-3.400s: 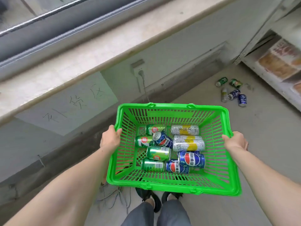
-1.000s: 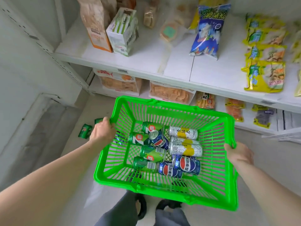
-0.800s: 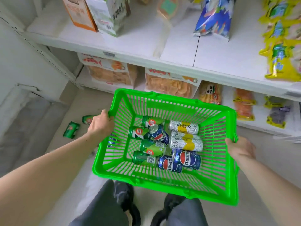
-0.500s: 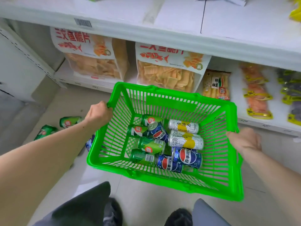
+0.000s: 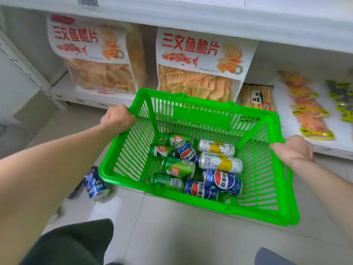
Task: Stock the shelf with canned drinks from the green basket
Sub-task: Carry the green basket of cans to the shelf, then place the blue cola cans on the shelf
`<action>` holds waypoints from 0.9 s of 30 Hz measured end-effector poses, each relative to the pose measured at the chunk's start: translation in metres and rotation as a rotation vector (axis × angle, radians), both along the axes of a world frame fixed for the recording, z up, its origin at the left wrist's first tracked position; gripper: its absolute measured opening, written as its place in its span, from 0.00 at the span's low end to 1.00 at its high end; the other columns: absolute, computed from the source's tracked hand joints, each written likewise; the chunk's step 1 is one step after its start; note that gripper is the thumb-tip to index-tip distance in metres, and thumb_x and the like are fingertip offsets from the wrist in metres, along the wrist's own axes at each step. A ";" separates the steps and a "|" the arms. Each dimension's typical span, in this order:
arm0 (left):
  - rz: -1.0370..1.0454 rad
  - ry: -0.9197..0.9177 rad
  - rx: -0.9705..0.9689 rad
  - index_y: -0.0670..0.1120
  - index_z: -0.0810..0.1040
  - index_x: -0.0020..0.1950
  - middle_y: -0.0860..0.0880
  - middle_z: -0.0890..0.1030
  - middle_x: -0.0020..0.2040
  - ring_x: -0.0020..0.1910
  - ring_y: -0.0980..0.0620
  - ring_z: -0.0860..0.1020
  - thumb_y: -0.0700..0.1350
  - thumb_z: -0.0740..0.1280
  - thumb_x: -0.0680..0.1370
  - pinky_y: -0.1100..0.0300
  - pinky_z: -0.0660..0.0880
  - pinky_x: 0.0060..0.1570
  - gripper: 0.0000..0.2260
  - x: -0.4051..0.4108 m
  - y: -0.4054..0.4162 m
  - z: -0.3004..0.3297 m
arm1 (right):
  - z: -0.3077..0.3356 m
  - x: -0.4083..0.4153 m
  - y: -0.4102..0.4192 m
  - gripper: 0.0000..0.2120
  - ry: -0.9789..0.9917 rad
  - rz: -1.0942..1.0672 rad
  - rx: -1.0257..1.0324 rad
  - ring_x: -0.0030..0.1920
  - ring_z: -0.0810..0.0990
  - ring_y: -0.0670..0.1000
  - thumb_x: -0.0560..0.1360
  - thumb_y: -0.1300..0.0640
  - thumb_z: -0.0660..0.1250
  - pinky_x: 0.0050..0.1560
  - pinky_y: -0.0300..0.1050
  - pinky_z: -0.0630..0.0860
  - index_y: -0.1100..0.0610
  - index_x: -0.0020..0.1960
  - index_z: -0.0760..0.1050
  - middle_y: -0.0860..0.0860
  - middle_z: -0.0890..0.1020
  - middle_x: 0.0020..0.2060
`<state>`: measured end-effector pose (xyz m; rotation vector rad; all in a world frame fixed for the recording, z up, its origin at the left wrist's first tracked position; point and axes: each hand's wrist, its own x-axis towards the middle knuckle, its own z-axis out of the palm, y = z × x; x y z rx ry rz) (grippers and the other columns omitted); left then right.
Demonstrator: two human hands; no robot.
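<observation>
While both arms reach forward, the left hand [image 5: 116,118] curls its fingers over the rim at the left far corner of the green basket [image 5: 263,190], knuckles up, and the right hand [image 5: 293,150] clenches the rim on the right side the same way, so the basket hangs between them just above the tiled floor [image 5: 172,236] in front of the bottom shelf [image 5: 89,99]. Inside the basket, canned drinks [image 5: 198,165] lie on their sides in a loose cluster, touching one another: green ones on the left, blue ones in the middle and front, silver-and-yellow ones on the right. A blue can [image 5: 95,183] lies on the floor beside the basket's left near corner. Two large bags of chips [image 5: 198,67] stand on the bottom shelf behind the basket.
</observation>
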<state>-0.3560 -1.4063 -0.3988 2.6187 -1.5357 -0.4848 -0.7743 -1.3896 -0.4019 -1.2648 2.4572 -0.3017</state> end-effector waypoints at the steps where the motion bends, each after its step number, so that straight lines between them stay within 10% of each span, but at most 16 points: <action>1: -0.006 0.000 -0.003 0.41 0.73 0.45 0.39 0.77 0.46 0.43 0.42 0.76 0.48 0.62 0.76 0.53 0.73 0.45 0.10 0.001 -0.002 -0.001 | 0.000 0.000 0.000 0.09 0.000 -0.007 -0.006 0.58 0.78 0.65 0.70 0.56 0.71 0.54 0.53 0.75 0.61 0.43 0.75 0.66 0.80 0.54; 19: 0.013 -0.033 -0.065 0.43 0.66 0.62 0.40 0.76 0.56 0.54 0.39 0.75 0.45 0.61 0.76 0.48 0.72 0.47 0.16 -0.005 -0.005 -0.011 | -0.003 0.005 -0.001 0.06 0.068 0.021 -0.014 0.59 0.76 0.66 0.72 0.58 0.67 0.56 0.54 0.74 0.60 0.44 0.72 0.67 0.77 0.58; 27: -0.331 -0.099 -0.400 0.42 0.71 0.63 0.41 0.71 0.63 0.65 0.40 0.66 0.55 0.61 0.78 0.44 0.67 0.62 0.20 -0.058 -0.006 -0.012 | -0.013 0.027 0.002 0.30 0.312 0.404 -0.276 0.67 0.66 0.60 0.69 0.47 0.74 0.66 0.55 0.63 0.58 0.66 0.69 0.59 0.70 0.64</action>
